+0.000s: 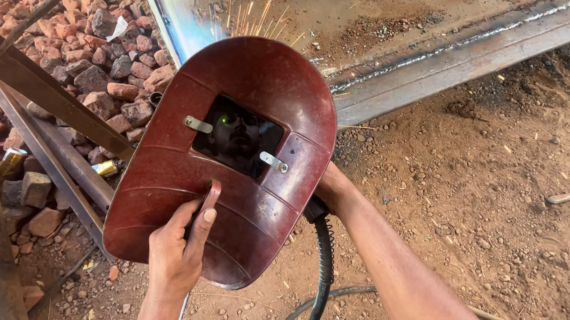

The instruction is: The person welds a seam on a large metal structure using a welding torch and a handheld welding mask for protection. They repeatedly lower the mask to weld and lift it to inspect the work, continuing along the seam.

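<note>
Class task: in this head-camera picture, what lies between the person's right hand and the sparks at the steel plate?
The red welding shield, held up by the left hand, covers that stretch in the head view. It hides most of the right hand; sparks show only above its rim.

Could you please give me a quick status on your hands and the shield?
Left hand grips welding shield handle. Right hand mostly hidden behind it, holding cabled torch. Sparks above shield.
</note>
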